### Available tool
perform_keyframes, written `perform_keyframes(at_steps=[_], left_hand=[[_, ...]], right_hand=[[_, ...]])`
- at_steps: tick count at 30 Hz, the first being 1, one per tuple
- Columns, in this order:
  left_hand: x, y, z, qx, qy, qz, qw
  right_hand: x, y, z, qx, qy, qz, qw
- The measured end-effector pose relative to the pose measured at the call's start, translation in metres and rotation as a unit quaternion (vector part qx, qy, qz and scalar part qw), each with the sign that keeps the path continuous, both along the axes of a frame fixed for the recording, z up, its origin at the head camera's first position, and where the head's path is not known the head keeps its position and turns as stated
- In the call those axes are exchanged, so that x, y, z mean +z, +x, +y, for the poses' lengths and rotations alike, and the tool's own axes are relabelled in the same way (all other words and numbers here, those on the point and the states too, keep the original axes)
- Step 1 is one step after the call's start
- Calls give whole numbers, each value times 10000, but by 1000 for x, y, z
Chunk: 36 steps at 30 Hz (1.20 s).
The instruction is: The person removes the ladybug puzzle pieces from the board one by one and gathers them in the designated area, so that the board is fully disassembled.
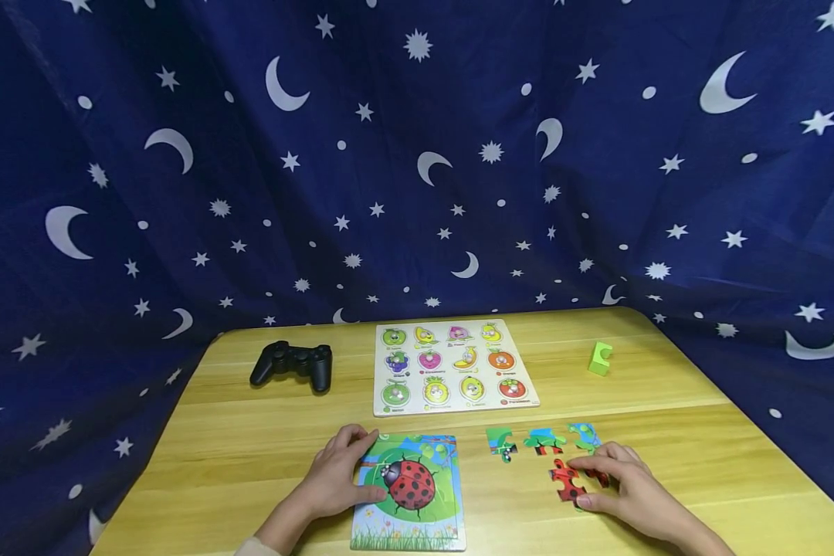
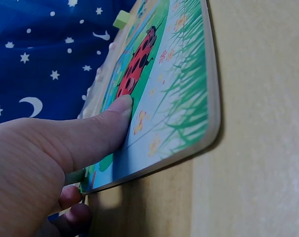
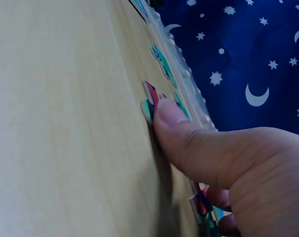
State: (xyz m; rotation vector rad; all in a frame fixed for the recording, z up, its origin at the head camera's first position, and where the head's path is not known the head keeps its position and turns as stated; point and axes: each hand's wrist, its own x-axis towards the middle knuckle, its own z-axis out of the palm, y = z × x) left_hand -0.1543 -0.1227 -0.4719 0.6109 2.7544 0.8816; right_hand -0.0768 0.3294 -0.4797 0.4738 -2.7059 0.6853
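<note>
My left hand (image 1: 337, 475) holds the left side of a ladybug jigsaw puzzle (image 1: 412, 485) that lies flat on the table. Its thumb (image 2: 107, 128) rests on the picture, and the other fingers curl at the board's edge. To the right, my right hand (image 1: 625, 490) pinches a red, black-spotted puzzle piece (image 1: 566, 480) between thumb and forefinger, low over the table. Another red piece (image 1: 599, 476) lies partly hidden under that hand. Just beyond are a green piece (image 1: 502, 442), a green-and-red piece (image 1: 545, 440) and a blue-green piece (image 1: 584, 434).
A fruit peg board (image 1: 452, 367) lies behind the ladybug puzzle. The black game controller (image 1: 292, 364) is at the back left, and a lime-green block (image 1: 600, 358) with a curved notch stands at the back right. Dark blue star-patterned cloth (image 1: 389, 177) hangs behind the wooden table (image 1: 215, 463).
</note>
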Motion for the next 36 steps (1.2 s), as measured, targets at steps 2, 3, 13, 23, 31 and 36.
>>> perform_keyframes(at_steps=[2, 3, 13, 23, 31, 36], left_hand=[[0, 0, 0, -11, 22, 21, 10000], [0, 0, 0, -14, 29, 25, 10000], [2, 1, 0, 2, 15, 3, 10000], [1, 1, 0, -10, 10, 1, 10000], [1, 1, -1, -37, 38, 18, 10000], [1, 1, -1, -41, 26, 35, 10000]], right_hand=[[-1, -1, 0, 34, 23, 69, 10000], [-1, -1, 1, 45, 23, 81, 10000], [1, -1, 4, -29, 215, -20, 9998], [1, -3, 3, -71, 304, 129, 9994], [4, -1, 1, -148, 290, -165, 9993], [8, 0, 0, -257, 191, -381, 9988]])
